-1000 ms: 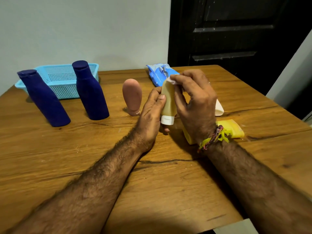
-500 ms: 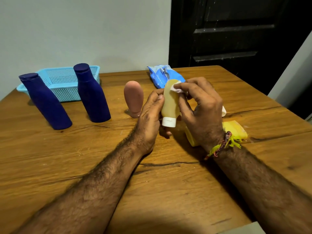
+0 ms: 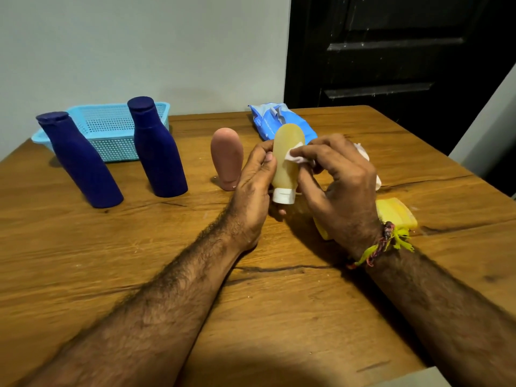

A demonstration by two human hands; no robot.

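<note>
While the left hand (image 3: 252, 188) grips the yellow bottle (image 3: 286, 163) cap-down, the right hand (image 3: 343, 185) pinches a white wipe (image 3: 295, 155) against its side. The bottle is held above the worktop (image 3: 279, 303), just right of the pink bottle (image 3: 226, 160). A wipes packet (image 3: 266, 121) lies behind the pink bottle, to its right.

Amber-yellow bottle (image 3: 287, 160) with white cap, white wipe (image 3: 296, 156), two dark blue bottles (image 3: 160, 152), perforated light blue basket (image 3: 111, 132), brown wood-grain table (image 3: 139, 247).
</note>
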